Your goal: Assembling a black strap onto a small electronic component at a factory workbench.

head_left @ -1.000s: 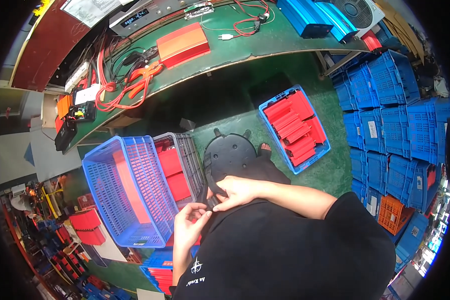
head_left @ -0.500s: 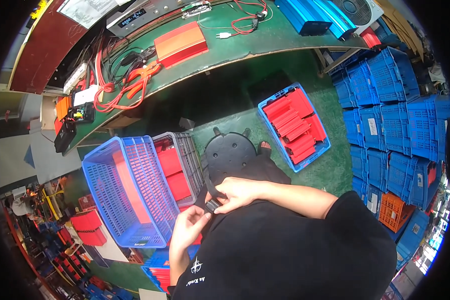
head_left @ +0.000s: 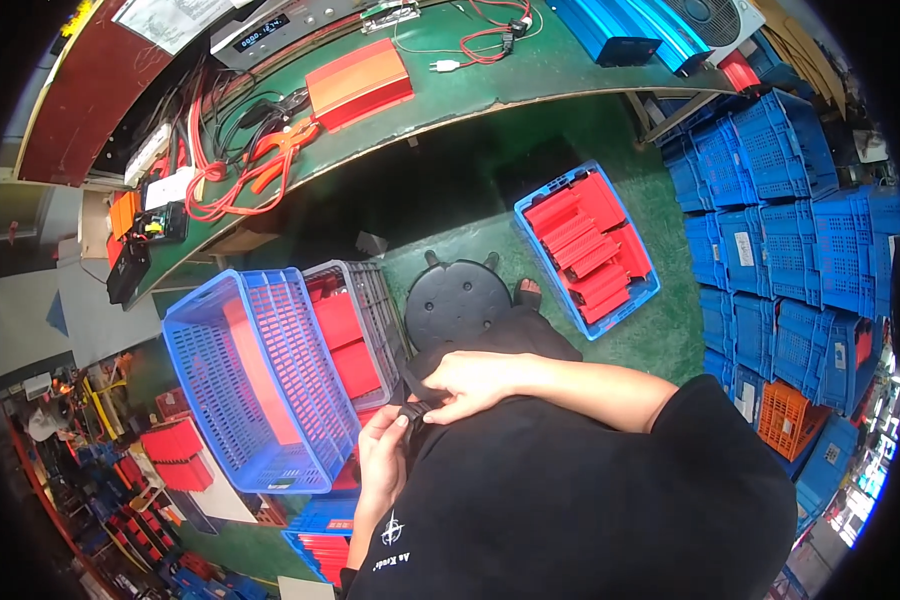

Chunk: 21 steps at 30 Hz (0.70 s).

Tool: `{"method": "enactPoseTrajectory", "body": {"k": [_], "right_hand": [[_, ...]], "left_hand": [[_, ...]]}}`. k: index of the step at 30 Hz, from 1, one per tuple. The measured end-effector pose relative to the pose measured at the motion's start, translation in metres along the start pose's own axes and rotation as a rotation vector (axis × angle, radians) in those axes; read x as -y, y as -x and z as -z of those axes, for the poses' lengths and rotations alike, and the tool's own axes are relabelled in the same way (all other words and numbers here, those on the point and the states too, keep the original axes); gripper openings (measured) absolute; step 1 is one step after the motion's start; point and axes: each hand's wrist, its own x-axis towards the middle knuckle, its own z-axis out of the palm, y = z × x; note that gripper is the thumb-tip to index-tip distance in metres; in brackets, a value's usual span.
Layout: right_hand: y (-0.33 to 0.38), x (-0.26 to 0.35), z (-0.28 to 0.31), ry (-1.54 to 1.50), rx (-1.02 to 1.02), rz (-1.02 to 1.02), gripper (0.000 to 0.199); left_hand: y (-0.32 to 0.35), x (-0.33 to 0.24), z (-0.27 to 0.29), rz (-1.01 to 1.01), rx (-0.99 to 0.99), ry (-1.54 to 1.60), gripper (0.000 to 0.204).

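Observation:
Close against my black shirt, both hands meet on a black strap (head_left: 413, 410) with what looks like a buckle. My left hand (head_left: 378, 455) pinches its near end between thumb and fingers. My right hand (head_left: 473, 383) comes across from the right, its fingers closed round the strap just above. Part of the strap is hidden behind the fingers. Below my hands on the floor stands a round black stool (head_left: 457, 300).
A blue crate (head_left: 255, 390) and a grey crate (head_left: 370, 320) with red parts stand left. Another blue crate (head_left: 592, 330) of red casings sits right of the stool. The green workbench (head_left: 450, 85) carries an orange metal box (head_left: 360, 85); stacked blue crates (head_left: 770, 240) line the right.
My left hand has moved slightly up and left, closer to the right hand. The strap and buckle have turned between the fingers. The right hand shifted a little left.

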Motion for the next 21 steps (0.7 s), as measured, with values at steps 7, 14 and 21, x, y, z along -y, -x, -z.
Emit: {"method": "enactPoseTrajectory", "body": {"k": [7,14,21], "right_hand": [[0.003,0.009,-0.001,-0.109,-0.057,0.008,0.041],[0.007,0.001,-0.005,-0.131,-0.069,0.020,0.039],[0.006,0.002,-0.005,-0.147,-0.066,0.017,0.041]], "left_hand": [[0.001,-0.005,-0.005,0.003,0.040,-0.153,0.008],[0.002,-0.006,-0.001,-0.053,-0.042,-0.484,0.004],[0.000,-0.007,-0.004,-0.119,0.004,-0.558,0.007]]}}
